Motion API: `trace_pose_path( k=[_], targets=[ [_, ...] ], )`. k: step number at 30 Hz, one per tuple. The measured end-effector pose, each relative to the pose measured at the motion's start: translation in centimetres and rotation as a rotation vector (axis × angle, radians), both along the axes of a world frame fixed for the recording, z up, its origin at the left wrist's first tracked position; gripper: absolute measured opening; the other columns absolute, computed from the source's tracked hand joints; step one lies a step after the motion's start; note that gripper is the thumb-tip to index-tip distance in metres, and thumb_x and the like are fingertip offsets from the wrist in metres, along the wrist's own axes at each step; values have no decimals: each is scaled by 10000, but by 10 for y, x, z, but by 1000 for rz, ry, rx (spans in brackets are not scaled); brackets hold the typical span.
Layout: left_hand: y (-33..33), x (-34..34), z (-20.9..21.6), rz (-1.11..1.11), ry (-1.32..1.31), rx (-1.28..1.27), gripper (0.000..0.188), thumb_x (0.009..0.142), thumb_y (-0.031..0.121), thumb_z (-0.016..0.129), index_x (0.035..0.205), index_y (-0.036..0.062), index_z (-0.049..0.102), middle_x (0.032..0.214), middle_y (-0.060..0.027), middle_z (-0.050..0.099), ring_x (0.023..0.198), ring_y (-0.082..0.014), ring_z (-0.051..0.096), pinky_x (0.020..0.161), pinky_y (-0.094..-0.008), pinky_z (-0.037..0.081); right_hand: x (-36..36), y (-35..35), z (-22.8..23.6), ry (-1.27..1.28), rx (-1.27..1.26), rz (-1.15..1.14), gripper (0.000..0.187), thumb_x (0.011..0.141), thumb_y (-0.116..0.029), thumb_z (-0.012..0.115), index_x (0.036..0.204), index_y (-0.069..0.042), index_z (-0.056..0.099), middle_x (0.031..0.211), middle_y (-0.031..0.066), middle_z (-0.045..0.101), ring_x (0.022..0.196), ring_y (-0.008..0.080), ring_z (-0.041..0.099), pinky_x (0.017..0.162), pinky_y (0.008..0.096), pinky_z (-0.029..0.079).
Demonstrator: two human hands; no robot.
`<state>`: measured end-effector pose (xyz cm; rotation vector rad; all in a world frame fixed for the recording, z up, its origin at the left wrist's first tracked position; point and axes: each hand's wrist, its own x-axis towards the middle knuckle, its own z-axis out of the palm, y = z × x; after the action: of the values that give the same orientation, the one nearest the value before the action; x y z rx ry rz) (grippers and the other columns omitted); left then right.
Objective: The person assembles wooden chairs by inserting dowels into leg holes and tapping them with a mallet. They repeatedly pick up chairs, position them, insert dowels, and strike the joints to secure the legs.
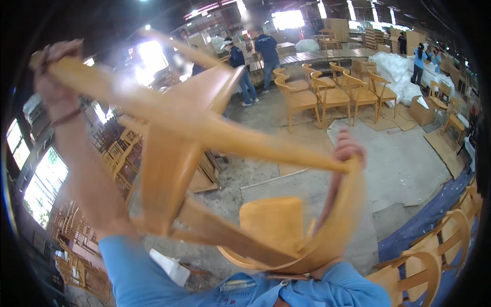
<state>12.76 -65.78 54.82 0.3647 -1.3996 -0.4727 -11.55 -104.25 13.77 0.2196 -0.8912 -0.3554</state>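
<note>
Pale honey-coloured wooden chair [204, 138], held overhead between left hand [53, 66] and right hand [348, 149]: smooth, sanded, low satin sheen. Blue cloth sleeves [138, 271] below both hands: matt, woven. Grey concrete floor [399, 163] beyond the right hand: rough, dusty. White plastic sheeting [396, 71] farther off: glossy, crumpled.

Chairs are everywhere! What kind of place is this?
Probably a furniture factory or workshop: rows of matching wooden chairs, stacked cardboard boxes, and both hands, left hand and right hand, lifting an upturned chair.
</note>
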Motion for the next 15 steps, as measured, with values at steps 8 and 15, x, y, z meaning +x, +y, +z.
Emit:
trace_pose_path(
  k=[8, 15],
  targets=[
    [-254, 85, -157, 513, 772, 98, 428, 956, 523, 456, 925, 98, 495, 812, -93, 568, 718, -258, 576, 673, -443, 524, -195, -136, 105, 262, -522, -580, 378, 942, -93, 478, 1274, 47, 361, 879, 44, 406, 653, 114, 465, 564, 294, 429],
    [-270, 73, -439, 357, 358, 667, 273, 973, 228, 462, 1164, 40, 515, 1036, -104, 595, 967, -248, 586, 796, -410, 500, -87, -182, 181, 1167, -1378, -1207, 115, 871, -76, 534, 972, -34, 498, 668, 47, 521, 543, 149, 536, 507, 290, 461]
  ],
)
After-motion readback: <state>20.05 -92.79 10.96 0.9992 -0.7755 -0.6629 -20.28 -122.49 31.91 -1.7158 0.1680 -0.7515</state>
